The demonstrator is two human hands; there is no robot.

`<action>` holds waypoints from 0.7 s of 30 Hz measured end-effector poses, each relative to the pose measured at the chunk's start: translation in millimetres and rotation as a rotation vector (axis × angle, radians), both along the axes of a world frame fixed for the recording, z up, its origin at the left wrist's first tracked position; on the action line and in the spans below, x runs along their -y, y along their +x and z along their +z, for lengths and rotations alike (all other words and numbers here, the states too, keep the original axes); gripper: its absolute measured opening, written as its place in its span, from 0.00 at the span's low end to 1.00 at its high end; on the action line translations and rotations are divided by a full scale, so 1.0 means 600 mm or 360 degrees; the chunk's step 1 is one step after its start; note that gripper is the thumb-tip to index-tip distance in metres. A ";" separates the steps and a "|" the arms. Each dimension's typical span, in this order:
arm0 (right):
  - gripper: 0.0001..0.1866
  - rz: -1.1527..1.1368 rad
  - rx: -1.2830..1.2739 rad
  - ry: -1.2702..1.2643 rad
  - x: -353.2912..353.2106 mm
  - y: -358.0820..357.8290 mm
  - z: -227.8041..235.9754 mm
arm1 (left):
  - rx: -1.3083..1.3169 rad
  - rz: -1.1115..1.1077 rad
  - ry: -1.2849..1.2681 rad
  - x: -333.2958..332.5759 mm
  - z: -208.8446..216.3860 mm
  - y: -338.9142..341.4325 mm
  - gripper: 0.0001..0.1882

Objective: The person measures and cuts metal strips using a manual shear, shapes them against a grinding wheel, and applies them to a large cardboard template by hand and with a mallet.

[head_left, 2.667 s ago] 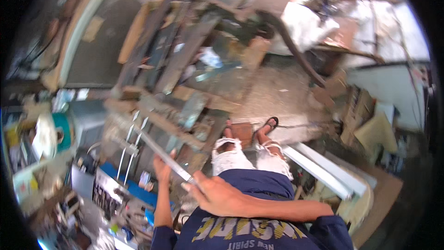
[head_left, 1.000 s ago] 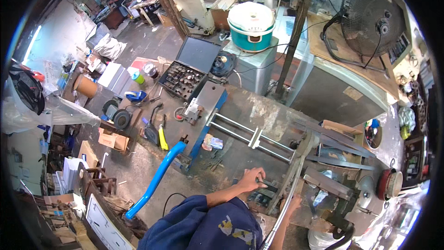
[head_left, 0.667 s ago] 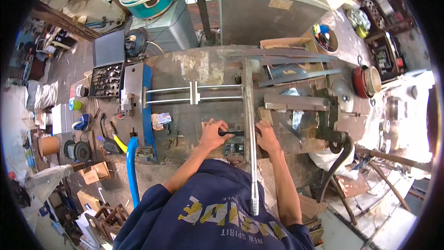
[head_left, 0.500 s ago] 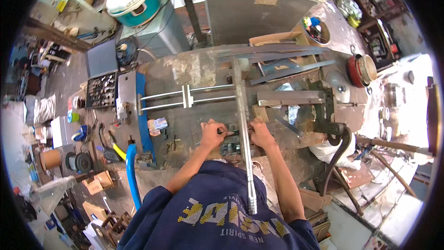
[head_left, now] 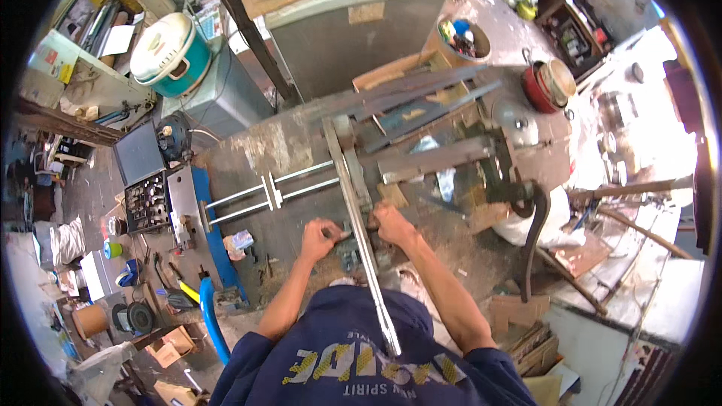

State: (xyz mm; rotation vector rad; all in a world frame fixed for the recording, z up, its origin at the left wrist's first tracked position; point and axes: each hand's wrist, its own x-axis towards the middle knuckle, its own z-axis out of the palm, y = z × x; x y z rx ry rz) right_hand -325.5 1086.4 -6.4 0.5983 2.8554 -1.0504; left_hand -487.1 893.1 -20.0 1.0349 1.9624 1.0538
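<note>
My left hand point(head_left: 322, 238) is curled closed over the workbench point(head_left: 282, 152), thumb and fingertips pinched at a small dark piece I cannot make out. Between my hands runs a long metal bar point(head_left: 361, 233), reaching from the bench's middle toward my chest and ending in a ribbed tip. Just right of the bar my right hand point(head_left: 392, 224) is closed, its fingertips turned inward and partly hidden, so what they grip does not show. Small dark metal parts point(head_left: 350, 259) lie below my left fingers. Left of the bar, two parallel rods point(head_left: 301, 171) carry a metal crosspiece point(head_left: 272, 190).
A blue-edged metal plate point(head_left: 214, 218) and an open case of sockets point(head_left: 147, 203) are at left. A vise point(head_left: 496, 162) with a curved handle point(head_left: 535, 244) stands at right. Flat metal strips point(head_left: 440, 109) lie at the back, near a red pot point(head_left: 543, 90).
The whole view has tilted and shifted, so the bench appears turned and farther left. My left fingers have loosened slightly around the small piece; both hands stay beside the bar.
</note>
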 end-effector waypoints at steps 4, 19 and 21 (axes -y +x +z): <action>0.11 -0.0004 -0.0044 -0.0051 0.021 0.031 0.011 | -0.0111 -0.0016 0.0091 0.002 0.000 0.005 0.03; 0.10 -0.0433 -0.0121 -0.0644 0.007 0.026 -0.065 | -0.0059 0.0041 -0.0143 -0.007 0.013 0.007 0.06; 0.09 -0.0324 -0.0235 -0.0364 -0.035 0.019 -0.070 | 0.0155 0.0125 -0.0070 -0.025 0.019 0.007 0.05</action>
